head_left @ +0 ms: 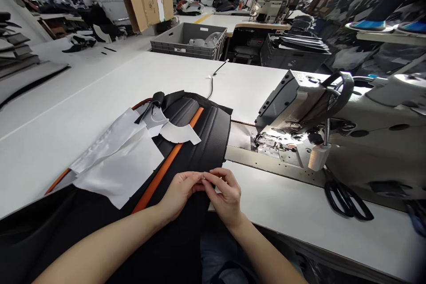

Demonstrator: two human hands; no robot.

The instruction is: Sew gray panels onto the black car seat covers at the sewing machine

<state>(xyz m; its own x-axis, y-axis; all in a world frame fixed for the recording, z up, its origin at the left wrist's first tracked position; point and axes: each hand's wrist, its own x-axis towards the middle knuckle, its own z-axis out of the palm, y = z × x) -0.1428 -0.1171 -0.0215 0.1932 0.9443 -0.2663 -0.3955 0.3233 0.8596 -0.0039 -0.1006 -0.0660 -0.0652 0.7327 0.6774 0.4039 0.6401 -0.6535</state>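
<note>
A black textured cover piece (206, 137) with an orange piping strip (166, 166) lies on the white table (100, 93), with white and grey fabric pieces (123, 159) on top. My left hand (181, 193) and my right hand (226, 193) meet at the black piece's near edge. Both pinch something small and pale between their fingertips; I cannot make out what it is. The fingers of both hands are curled together.
A sewing machine (333, 124) stands at the right, its lit needle area (276, 140) just beyond the fabric. Black scissors (346, 199) lie by its base. A grey crate (189, 40) and a cable (214, 77) sit farther back. People sit at a bench far left.
</note>
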